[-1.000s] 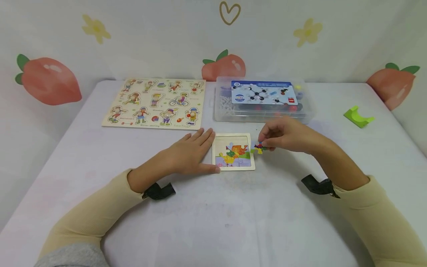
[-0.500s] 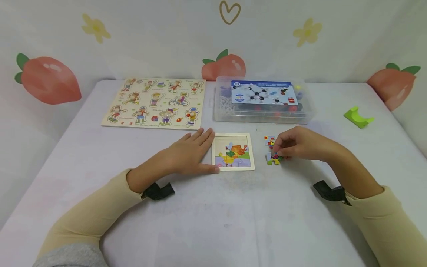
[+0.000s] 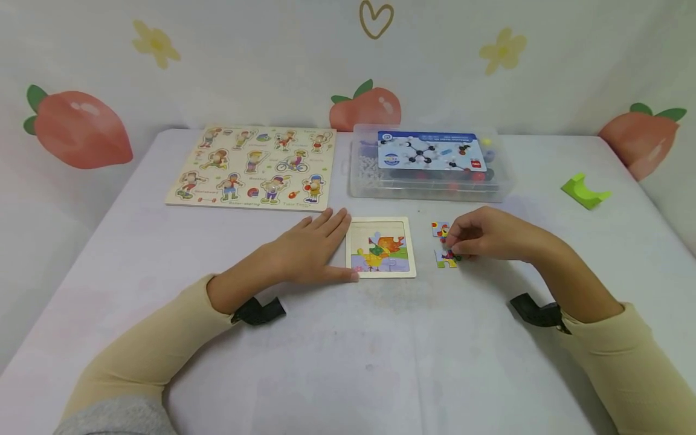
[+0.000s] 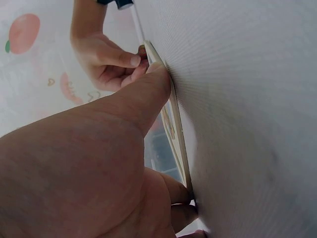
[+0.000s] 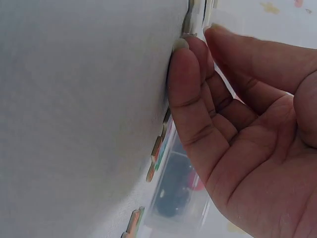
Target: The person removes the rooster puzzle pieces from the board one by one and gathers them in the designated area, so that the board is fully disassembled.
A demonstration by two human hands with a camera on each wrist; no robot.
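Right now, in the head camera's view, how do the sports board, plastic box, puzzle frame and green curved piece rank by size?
Sports board and plastic box: too alike to rank
Puzzle frame
Green curved piece, smallest

One left hand (image 3: 301,254), one right hand (image 3: 489,234), one jigsaw tray (image 3: 377,227), at least two loose jigsaw pieces (image 3: 440,229), one sports puzzle board (image 3: 235,166), one molecular-model case (image 3: 424,191), one green bracket (image 3: 579,193), three peaches (image 3: 84,130), two flowers (image 3: 156,44), one heart (image 3: 375,37) are showing!

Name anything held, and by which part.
Left hand only touches the frame along its left side; whether the right hand pinches a puzzle piece is unclear.
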